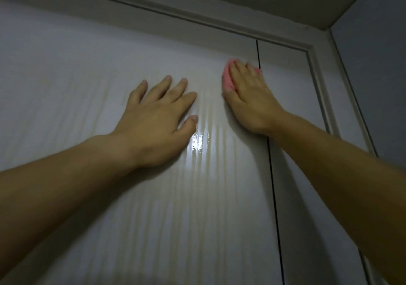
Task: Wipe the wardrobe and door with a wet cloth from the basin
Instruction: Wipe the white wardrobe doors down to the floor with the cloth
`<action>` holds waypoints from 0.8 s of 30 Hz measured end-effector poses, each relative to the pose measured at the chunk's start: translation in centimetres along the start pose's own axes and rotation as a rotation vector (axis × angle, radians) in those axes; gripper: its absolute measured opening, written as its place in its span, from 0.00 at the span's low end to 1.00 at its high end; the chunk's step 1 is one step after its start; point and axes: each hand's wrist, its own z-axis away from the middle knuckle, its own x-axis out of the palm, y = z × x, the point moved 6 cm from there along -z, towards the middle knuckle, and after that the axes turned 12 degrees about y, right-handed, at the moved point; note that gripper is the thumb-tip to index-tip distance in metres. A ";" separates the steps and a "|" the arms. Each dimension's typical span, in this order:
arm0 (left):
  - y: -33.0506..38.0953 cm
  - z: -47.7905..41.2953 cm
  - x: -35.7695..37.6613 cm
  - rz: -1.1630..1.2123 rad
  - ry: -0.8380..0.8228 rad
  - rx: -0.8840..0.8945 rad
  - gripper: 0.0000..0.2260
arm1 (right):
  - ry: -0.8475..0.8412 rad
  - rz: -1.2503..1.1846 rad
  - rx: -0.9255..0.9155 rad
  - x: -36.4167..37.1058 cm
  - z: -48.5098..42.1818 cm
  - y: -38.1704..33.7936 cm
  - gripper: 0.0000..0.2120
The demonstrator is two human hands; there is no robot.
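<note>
Our two bare forearms reach up from the bottom corners, and beyond them the left hand (153,118) lies spread flat on the white wardrobe panel (77,69), fingers straight and apart, holding nothing. Off to its thumb side the right hand (250,100) presses the pink cloth (227,79) against the same panel. Its fingers lie nearly straight over the wad rather than clamped round it, though blur hides whether the thumb hooks the cloth's edge. Pink shows past the fingertips and on the thumb side of the palm. Just beyond the little-finger side of that hand runs the dark seam (273,186) between this panel and the narrower right panel (307,153). Above the fingertips, a little way off, sits the top moulding (197,19). Below the heel of the hand and between our two wrists, wet streaks (200,144) run down the surface under a bright glare. We judge that the main risks come from that water. The cloth seems to carry too much, so drips may dry as yellowish lines or seep into the seam. With only flat pressure on the cloth, a quick stroke could let it slide out and drop. Our bracing left palm rests beside damp gloss, where it could slip or leave prints on the wiped surface.
</note>
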 end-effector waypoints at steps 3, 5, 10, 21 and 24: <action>-0.5 -0.1 -0.7 0.058 -0.007 0.013 0.34 | -0.012 0.011 -0.001 0.4 0.1 -2.9 0.32; -1.5 0.0 -1.6 0.090 0.023 0.011 0.34 | -0.041 -0.011 -0.170 0.6 2.8 -6.7 0.33; -5.0 1.9 -2.9 -0.064 0.051 -0.034 0.33 | -0.040 0.012 -0.170 0.8 1.7 -6.5 0.31; -6.7 2.6 -3.7 -0.046 -0.021 -0.008 0.33 | -0.025 0.012 -0.160 1.6 0.5 -9.0 0.31; -6.8 2.6 -3.7 0.020 -0.039 -0.014 0.33 | -0.012 0.006 0.067 1.8 -2.3 -7.5 0.33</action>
